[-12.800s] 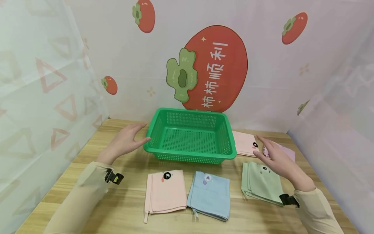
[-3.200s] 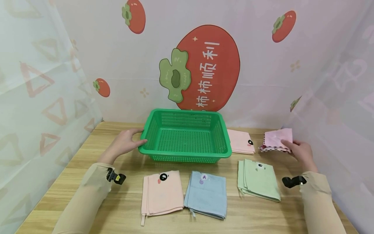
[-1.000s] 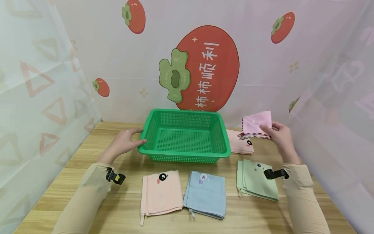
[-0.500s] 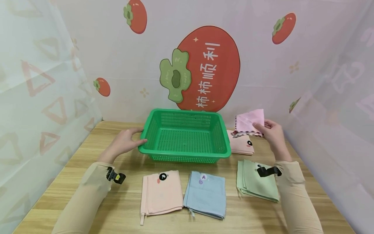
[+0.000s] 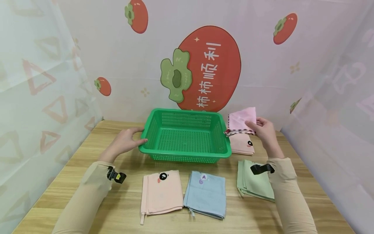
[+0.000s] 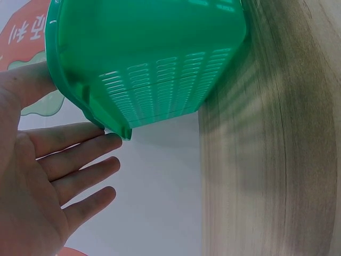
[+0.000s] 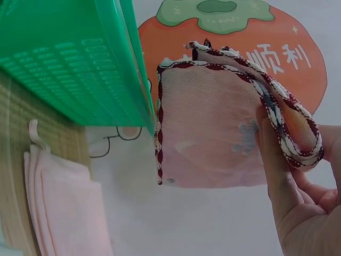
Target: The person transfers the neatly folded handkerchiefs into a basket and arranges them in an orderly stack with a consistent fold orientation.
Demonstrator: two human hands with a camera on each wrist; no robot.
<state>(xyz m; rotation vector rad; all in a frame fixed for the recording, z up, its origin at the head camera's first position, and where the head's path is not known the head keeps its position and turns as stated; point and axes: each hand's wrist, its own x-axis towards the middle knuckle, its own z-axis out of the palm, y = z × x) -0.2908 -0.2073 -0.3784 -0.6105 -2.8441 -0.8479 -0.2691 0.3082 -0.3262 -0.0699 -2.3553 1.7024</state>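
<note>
My right hand [image 5: 261, 130] pinches a folded pink cloth [image 5: 241, 121] with a dark red and white trim, held in the air just beside the right rim of the green basket [image 5: 225, 136]. In the right wrist view the pink cloth [image 7: 213, 133] hangs from my fingers [image 7: 277, 176] next to the green basket [image 7: 69, 64]. My left hand [image 5: 125, 141] rests with straight fingers against the basket's left rim. In the left wrist view the left hand's fingers [image 6: 74, 160] touch the basket [image 6: 144, 58] corner. The basket holds nothing.
Folded cloths lie on the wooden table [image 5: 87, 146]: a peach one [image 5: 162, 191] and a blue one [image 5: 205, 193] in front of the basket, a green one [image 5: 254, 182] at front right, a pale pink one [image 5: 242, 144] right of the basket. Curtains wall all sides.
My right hand has picked the pink cloth off the table at the far right and carried it up and left, to the basket's right rim. The left hand has stayed on the basket.
</note>
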